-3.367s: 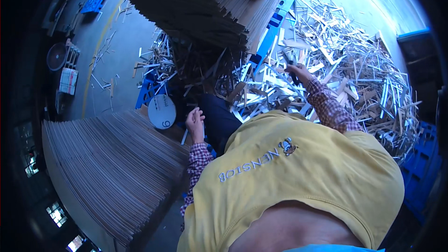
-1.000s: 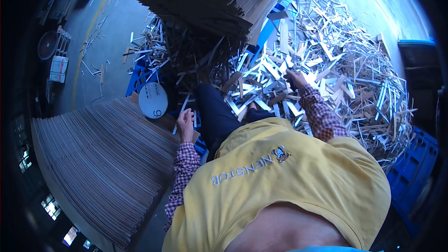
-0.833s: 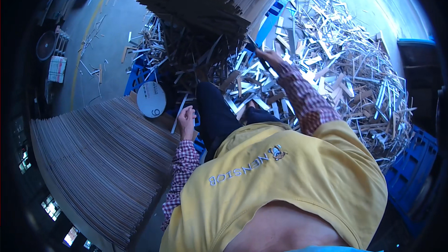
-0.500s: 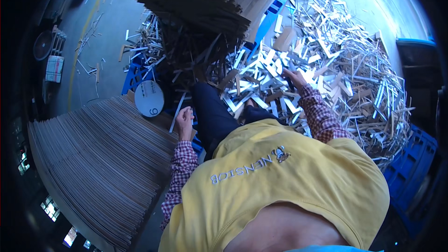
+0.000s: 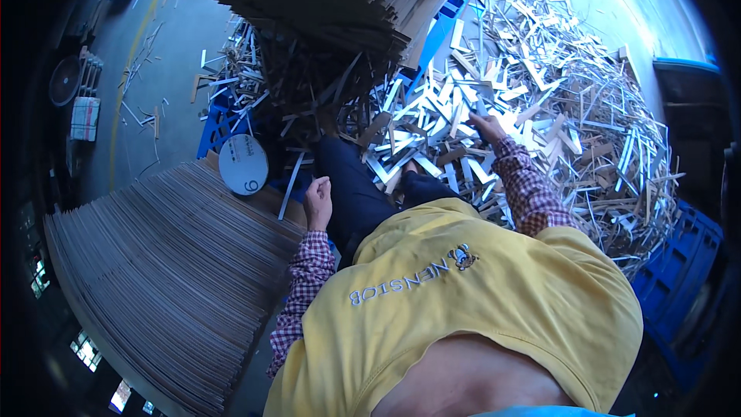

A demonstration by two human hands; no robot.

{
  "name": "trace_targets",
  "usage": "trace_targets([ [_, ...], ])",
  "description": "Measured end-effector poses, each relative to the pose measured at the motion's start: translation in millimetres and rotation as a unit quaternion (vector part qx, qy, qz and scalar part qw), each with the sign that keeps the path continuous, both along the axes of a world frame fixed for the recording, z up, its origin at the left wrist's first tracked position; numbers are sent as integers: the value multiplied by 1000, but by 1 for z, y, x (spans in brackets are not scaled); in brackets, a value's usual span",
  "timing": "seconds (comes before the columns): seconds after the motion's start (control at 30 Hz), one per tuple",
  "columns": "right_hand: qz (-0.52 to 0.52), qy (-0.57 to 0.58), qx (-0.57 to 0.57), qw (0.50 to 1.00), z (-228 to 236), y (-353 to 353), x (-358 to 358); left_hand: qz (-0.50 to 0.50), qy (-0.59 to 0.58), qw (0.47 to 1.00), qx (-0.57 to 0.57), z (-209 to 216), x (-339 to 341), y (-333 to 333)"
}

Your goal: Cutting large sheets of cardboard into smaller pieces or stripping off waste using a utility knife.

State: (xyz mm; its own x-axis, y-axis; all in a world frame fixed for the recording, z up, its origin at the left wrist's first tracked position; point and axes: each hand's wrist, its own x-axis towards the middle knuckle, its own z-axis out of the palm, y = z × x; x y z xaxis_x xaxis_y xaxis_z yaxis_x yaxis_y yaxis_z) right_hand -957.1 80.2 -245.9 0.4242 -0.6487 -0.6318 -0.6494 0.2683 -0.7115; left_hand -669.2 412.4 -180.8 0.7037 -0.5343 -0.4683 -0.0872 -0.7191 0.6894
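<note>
My left hand [image 5: 318, 202] hangs beside my dark-trousered left leg [image 5: 351, 185], close to a tall stack of cardboard sheets [image 5: 170, 278]. Its fingers are curled in, and nothing shows between them. Over a heap of cardboard offcut strips [image 5: 571, 108], my right hand [image 5: 487, 129] is out ahead on the right, fingers closed. Whatever it may hold is too dark and small to make out against the scraps. Checked sleeves cover both forearms.
Ahead, a second tall cardboard stack [image 5: 309, 0] rises beside a blue pallet [image 5: 455, 8]. A round white-topped object [image 5: 243, 164] stands by the left stack. Offcuts lie around my feet. Another blue pallet [image 5: 675, 262] is at the right, and a fan [image 5: 65, 81] far left.
My left hand has come slightly right, closer to my leg, its fingers more curled. A brown cardboard piece seen beyond my right hand no longer shows there. My right hand has hardly moved.
</note>
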Motion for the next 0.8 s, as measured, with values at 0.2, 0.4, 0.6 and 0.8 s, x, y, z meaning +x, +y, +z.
trace_targets([
  [0.2,-2,-91,-22,996,20,-29,124,-87,-34,995,-18,4,-11,-34],
  [0.4,-215,-56,-16,975,-23,-17,34,-56,-22,997,-40,-6,-6,-20],
  [0.6,56,4,7,998,24,-7,49,-64,-76,995,0,-4,-5,-23],
  [0.8,-39,-47,-29,998,29,-37,135,-92,-58,994,-31,-1,-12,-43],
])
